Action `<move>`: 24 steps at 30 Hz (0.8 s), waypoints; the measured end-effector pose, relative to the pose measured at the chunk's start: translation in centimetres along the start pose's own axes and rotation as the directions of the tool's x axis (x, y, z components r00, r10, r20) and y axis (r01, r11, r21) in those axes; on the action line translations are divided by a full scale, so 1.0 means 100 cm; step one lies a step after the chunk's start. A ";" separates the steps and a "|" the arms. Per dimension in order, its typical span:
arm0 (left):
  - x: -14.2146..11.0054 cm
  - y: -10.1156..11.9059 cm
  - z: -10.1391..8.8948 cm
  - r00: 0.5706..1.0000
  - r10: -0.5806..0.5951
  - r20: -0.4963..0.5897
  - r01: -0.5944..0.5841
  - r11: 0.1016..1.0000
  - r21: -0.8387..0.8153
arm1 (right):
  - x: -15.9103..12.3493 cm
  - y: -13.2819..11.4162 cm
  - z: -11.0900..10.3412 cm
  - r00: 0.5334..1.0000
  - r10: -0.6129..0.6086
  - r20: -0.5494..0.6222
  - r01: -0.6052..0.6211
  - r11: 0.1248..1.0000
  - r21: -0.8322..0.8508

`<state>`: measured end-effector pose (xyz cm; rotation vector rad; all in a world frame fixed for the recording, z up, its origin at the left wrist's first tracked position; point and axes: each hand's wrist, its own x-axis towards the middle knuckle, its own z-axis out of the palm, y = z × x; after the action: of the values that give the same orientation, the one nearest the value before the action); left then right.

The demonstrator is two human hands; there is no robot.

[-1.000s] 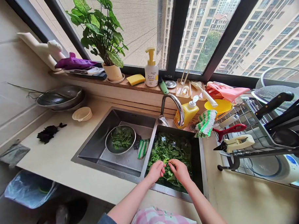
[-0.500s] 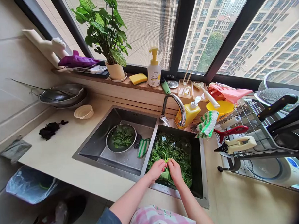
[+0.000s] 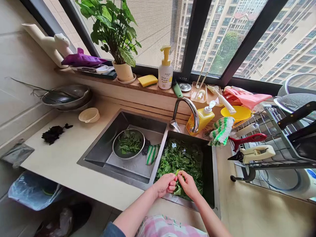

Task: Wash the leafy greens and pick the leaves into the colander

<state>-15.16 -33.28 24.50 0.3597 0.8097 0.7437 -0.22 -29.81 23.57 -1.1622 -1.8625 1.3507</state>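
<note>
My left hand (image 3: 165,185) and my right hand (image 3: 186,183) meet above the front of the right sink basin (image 3: 216,185). Between their fingertips is a light green vegetable stem (image 3: 177,172), pinched from both sides. Below them the basin holds a mass of leafy greens (image 3: 184,157) lying in water. In the left basin (image 3: 97,157) stands a round metal bowl (image 3: 114,153) with green leaves (image 3: 129,141) in it. Beside that bowl lies a green-and-white striped cloth (image 3: 152,154).
A faucet (image 3: 184,101) arches over the right basin's back edge, near a yellow pump bottle (image 3: 201,119). Along the right counter stands a dish rack (image 3: 278,142) with knives and shears. A small cream bowl (image 3: 89,115) and a dark clump (image 3: 54,134) rest on the left counter.
My left hand has curled tighter, its fingers now folded into the palm. The leaf that hung below my hands no longer shows. The view has shifted slightly.
</note>
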 end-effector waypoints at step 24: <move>-0.194 0.069 -0.141 0.730 0.497 -0.469 -0.521 0.849 0.089 | 0.099 -0.060 0.095 0.886 0.439 0.153 -0.395 0.537 0.746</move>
<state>-37.91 -42.19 29.26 0.3634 1.1768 1.4115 -14.58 -26.12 25.47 -1.1578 -0.7538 2.0626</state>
